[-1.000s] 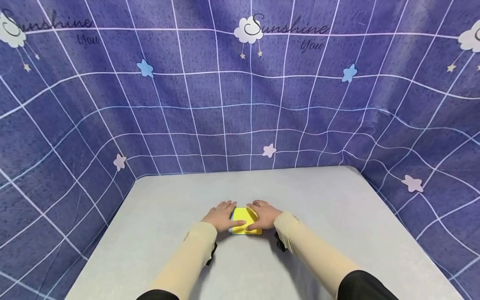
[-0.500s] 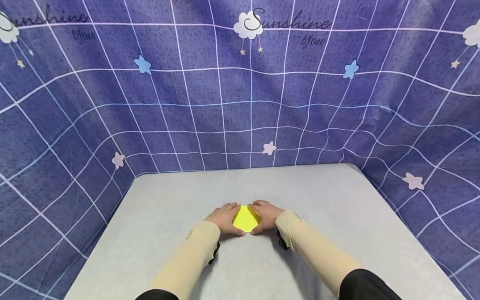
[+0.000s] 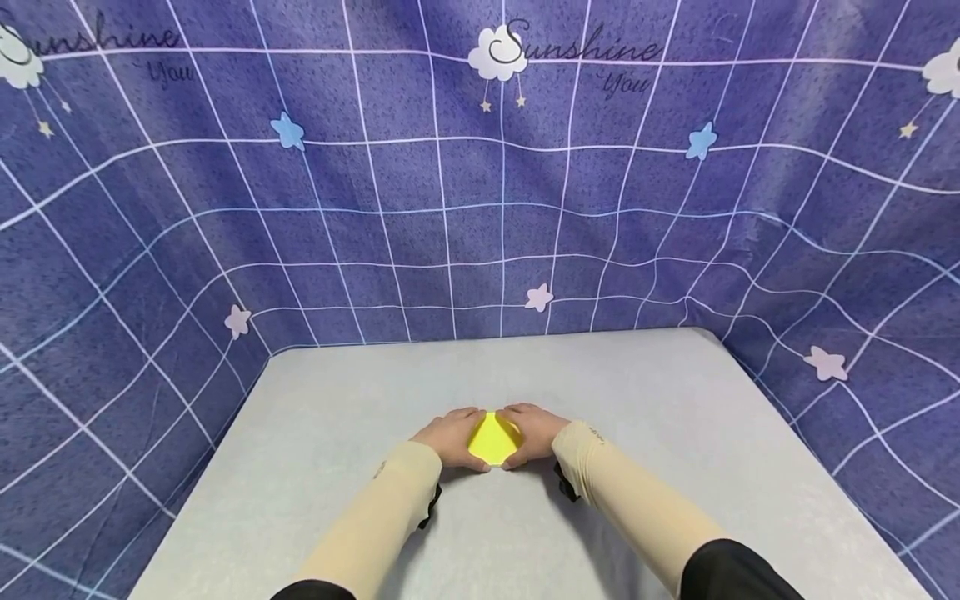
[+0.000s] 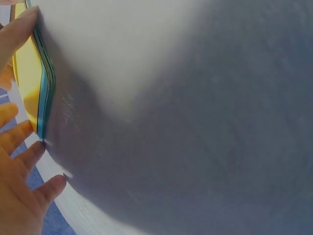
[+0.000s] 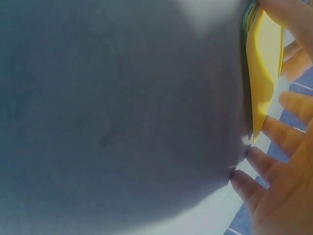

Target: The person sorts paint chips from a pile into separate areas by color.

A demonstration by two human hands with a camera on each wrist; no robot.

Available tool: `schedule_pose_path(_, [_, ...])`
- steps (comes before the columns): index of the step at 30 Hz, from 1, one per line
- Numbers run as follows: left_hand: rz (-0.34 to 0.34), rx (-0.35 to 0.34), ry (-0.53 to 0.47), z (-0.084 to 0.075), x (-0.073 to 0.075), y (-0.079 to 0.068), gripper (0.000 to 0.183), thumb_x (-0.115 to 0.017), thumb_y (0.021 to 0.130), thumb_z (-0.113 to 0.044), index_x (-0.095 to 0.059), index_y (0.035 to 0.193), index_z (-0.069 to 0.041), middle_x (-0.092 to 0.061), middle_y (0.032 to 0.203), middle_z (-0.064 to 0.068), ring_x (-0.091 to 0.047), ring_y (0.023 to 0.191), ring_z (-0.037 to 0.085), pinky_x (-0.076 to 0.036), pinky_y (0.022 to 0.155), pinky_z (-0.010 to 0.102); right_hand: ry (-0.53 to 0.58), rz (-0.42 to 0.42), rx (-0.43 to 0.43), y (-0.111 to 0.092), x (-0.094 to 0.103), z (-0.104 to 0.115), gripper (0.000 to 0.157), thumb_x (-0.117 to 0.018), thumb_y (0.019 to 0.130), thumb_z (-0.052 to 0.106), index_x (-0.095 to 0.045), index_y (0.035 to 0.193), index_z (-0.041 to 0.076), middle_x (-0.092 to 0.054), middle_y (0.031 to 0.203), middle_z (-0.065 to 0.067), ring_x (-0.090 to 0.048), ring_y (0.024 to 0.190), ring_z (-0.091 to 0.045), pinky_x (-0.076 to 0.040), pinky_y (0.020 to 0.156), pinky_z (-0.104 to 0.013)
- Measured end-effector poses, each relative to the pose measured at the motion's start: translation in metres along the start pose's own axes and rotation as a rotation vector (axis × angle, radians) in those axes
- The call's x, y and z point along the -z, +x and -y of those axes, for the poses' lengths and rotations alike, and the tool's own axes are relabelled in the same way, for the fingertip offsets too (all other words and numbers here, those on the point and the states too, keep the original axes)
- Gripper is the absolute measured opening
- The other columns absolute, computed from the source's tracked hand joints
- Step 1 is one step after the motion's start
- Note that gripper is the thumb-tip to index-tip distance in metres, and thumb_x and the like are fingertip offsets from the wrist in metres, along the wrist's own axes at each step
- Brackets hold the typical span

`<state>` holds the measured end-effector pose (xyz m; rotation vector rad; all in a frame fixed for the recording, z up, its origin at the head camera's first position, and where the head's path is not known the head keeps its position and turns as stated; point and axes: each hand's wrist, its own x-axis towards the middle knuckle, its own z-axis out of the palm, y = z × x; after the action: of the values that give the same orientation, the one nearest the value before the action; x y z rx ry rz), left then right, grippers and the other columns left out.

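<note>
A small stack of flat coloured sheets (image 3: 495, 440), bright yellow on top, lies on the table between both hands. My left hand (image 3: 452, 439) grips its left side, thumb at the near edge and fingers toward the far edge. The right hand (image 3: 537, 431) mirrors this on the right side. The left wrist view shows blue and teal layers beneath the yellow top of the stack (image 4: 30, 83), the left thumb (image 4: 22, 29) lying against its edge. In the right wrist view the yellow side of the stack (image 5: 262, 73) appears beside the fingers. The hands cover the stack's sides.
A pale grey table top (image 3: 360, 383) extends around the hands. Purple-blue cloth (image 3: 480, 183) with a white grid, stars and clouds hangs behind it and along both sides.
The left thumb has moved from atop the stack to its near edge, and the left hand has come closer to the right. The blue strip at the left no longer shows from above.
</note>
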<state>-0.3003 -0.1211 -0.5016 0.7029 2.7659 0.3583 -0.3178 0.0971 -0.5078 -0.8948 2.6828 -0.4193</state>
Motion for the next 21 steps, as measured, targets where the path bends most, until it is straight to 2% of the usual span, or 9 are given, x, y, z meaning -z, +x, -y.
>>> schedule_pose_path(7, [-0.015, -0.01, 0.006, 0.002, -0.002, 0.002, 0.098, -0.084, 0.082, -0.052, -0.043, 0.157, -0.004, -0.048, 0.155, 0.013, -0.046, 0.142, 0.031, -0.04, 0.113, 0.055, 0.059, 0.005, 0.013, -0.003, 0.001, -0.002, 0.099, -0.09, 0.079, 0.043, -0.043, 0.156, 0.004, -0.043, 0.157, -0.019, -0.039, 0.146, -0.034, -0.036, 0.118, -0.046])
schedule_pose_path(15, [-0.041, -0.042, -0.024, 0.008, -0.003, 0.002, 0.102, -0.087, 0.078, -0.054, -0.044, 0.156, -0.004, -0.051, 0.153, 0.013, -0.051, 0.137, 0.03, -0.045, 0.11, 0.05, 0.084, -0.012, 0.025, -0.002, 0.0, -0.006, 0.102, -0.092, 0.078, 0.041, -0.04, 0.157, 0.002, -0.045, 0.156, -0.018, -0.043, 0.144, -0.033, -0.036, 0.118, -0.045])
schedule_pose_path(21, [-0.034, -0.029, -0.022, 0.01, -0.001, 0.003, 0.105, -0.092, 0.074, -0.05, -0.044, 0.156, -0.004, -0.051, 0.152, 0.012, -0.052, 0.136, 0.031, -0.044, 0.109, 0.052, 0.106, -0.009, 0.045, -0.001, 0.005, -0.004, 0.103, -0.091, 0.078, 0.042, -0.039, 0.157, 0.002, -0.044, 0.156, -0.019, -0.044, 0.142, -0.034, -0.037, 0.118, -0.045])
